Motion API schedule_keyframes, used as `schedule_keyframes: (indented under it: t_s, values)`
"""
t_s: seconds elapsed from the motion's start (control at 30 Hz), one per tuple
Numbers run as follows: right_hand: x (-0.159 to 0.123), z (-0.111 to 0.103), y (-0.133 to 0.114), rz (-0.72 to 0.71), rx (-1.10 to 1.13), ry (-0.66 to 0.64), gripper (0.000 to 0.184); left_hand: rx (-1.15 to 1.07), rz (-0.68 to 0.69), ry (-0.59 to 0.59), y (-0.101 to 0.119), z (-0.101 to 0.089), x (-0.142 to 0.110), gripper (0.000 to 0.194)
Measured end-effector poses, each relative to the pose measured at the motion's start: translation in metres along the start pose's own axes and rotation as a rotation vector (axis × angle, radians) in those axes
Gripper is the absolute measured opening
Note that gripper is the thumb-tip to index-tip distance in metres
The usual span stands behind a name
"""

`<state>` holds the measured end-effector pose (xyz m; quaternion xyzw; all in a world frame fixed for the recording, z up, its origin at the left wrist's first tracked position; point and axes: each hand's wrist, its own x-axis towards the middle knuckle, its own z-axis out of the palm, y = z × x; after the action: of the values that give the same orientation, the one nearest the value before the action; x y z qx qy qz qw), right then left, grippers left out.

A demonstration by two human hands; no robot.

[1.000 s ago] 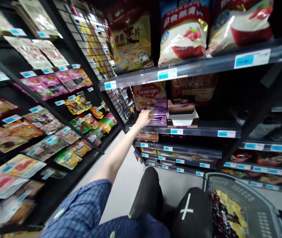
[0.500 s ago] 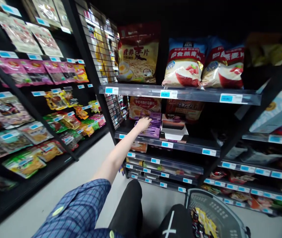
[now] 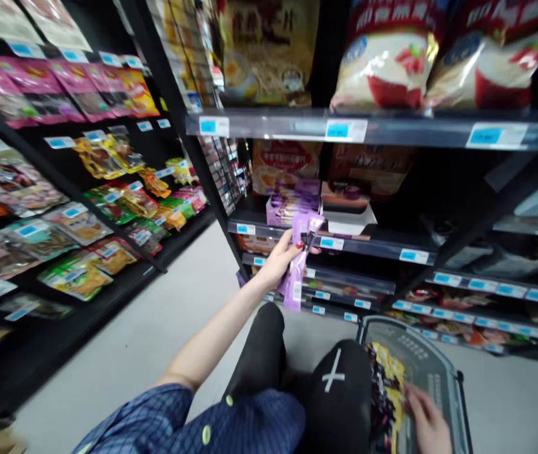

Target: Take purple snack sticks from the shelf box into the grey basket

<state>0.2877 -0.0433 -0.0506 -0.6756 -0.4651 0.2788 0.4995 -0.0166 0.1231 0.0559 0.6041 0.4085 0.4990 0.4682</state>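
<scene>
Left hand [image 3: 278,263], fingers gripping purple packets [image 3: 294,280] in front of a shelf [image 3: 372,248], below a purple box [image 3: 278,213] there, right hand [image 3: 428,421] beside yellow packets [image 3: 394,371] in a basket [image 3: 432,360], its grip unclear

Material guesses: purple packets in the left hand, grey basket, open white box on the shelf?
Purple packets: likely glossy plastic film, perhaps foil-lined; creases catch light.
Grey basket: probably moulded plastic, fairly matte; walls have regular slots.
White box: likely card, smooth; thin, angled-cut walls. Blur hides finer texture.
</scene>
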Motion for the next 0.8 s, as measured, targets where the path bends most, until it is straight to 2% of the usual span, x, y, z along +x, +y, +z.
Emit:
schedule_keyframes:
  t_s: [0.07,0.13,0.2,0.27,0.33,0.4,0.47,0.57,0.6,0.63,0.7,0.8]
  values:
    - [0.003,0.014,-0.023,-0.012,0.072,-0.075,0.031,-0.24,-0.13,-0.134,0.001,0.022,-0.039,0.055]
    - [0.01,0.028,-0.06,-0.095,0.156,-0.186,0.025,-0.3,-0.201,-0.197,0.003,0.041,-0.069,0.055]
    - [0.018,0.042,-0.1,-0.24,0.151,-0.261,0.025,-0.275,-0.207,-0.264,0.004,0.054,-0.091,0.051]
    - [0.023,0.053,-0.132,-0.402,-0.031,-0.316,0.027,-0.184,-0.162,-0.313,0.002,0.061,-0.106,0.046]
    - [0.026,0.061,-0.15,-0.513,-0.282,-0.394,0.017,-0.088,-0.119,-0.325,0.0,0.063,-0.115,0.042]
    - [0.026,0.065,-0.153,-0.549,-0.402,-0.447,0.011,-0.079,-0.107,-0.316,-0.004,0.061,-0.12,0.039]
    - [0.026,0.065,-0.148,-0.471,-0.349,-0.438,0.014,-0.191,-0.176,-0.373,-0.009,0.058,-0.125,0.042]
    - [0.028,0.06,-0.136,-0.241,-0.109,-0.266,0.014,-0.479,-0.411,-0.554,-0.016,0.052,-0.133,0.049]
    - [0.029,0.057,-0.132,-0.175,-0.028,-0.206,0.015,-0.562,-0.488,-0.581,-0.018,0.049,-0.135,0.049]
    - [0.029,0.054,-0.129,-0.126,0.044,-0.16,0.016,-0.62,-0.544,-0.565,-0.02,0.047,-0.138,0.049]
    - [0.029,0.049,-0.125,-0.063,0.16,-0.13,0.018,-0.674,-0.586,-0.437,-0.025,0.042,-0.14,0.046]
    - [0.026,0.046,-0.12,-0.006,0.252,-0.164,0.018,-0.665,-0.528,-0.203,-0.03,0.038,-0.139,0.036]
